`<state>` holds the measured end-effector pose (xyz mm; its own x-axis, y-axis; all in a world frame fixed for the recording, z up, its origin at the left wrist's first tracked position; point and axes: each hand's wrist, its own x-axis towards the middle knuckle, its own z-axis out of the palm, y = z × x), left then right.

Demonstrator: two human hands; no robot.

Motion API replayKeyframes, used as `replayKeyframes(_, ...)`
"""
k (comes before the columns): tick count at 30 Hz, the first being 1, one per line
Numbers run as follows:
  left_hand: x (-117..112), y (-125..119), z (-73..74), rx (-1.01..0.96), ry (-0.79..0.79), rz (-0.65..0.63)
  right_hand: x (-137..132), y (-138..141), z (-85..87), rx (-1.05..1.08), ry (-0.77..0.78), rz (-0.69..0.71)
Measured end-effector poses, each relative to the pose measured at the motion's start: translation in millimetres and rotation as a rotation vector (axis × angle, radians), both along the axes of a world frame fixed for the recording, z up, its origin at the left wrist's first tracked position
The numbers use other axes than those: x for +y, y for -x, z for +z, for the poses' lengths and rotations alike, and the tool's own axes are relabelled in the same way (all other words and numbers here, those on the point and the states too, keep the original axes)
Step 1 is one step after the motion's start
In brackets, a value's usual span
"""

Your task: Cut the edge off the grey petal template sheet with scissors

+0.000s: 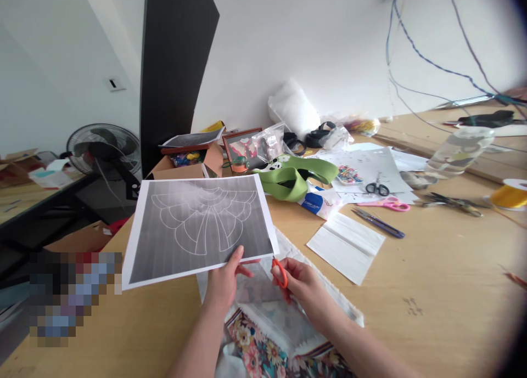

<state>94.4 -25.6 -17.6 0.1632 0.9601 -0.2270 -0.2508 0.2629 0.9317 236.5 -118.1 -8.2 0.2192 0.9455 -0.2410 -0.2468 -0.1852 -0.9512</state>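
While both clamped: left hand on sheet edge, right hand on orange scissors.

Bare forearms are extended forward, converging. Left hand is raised, thumb pinched against fingers. Right hand is curled closed just beside it, back upward.

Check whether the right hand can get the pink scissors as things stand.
Probably not freely: the right hand holds orange scissors at the corner of the printed sheet. The path across the table to the pink scissors looks open, with only flat white paper between.
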Motion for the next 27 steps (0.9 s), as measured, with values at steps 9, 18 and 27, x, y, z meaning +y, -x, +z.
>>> replayKeyframes(9,-2.0,-1.6,4.7,-0.01,-0.004,0.0,0.1,-0.2,-1.9,0.009,-0.016,0.001)
replayKeyframes(18,-1.1,-0.2,2.3,0.009,-0.007,-0.009,0.0,-1.0,-1.9,0.004,-0.029,-0.001)
replayKeyframes(27,0.1,0.4,-1.7,0.019,-0.014,-0.016,-0.2,-0.8,-4.3,-0.008,-0.01,-0.008)
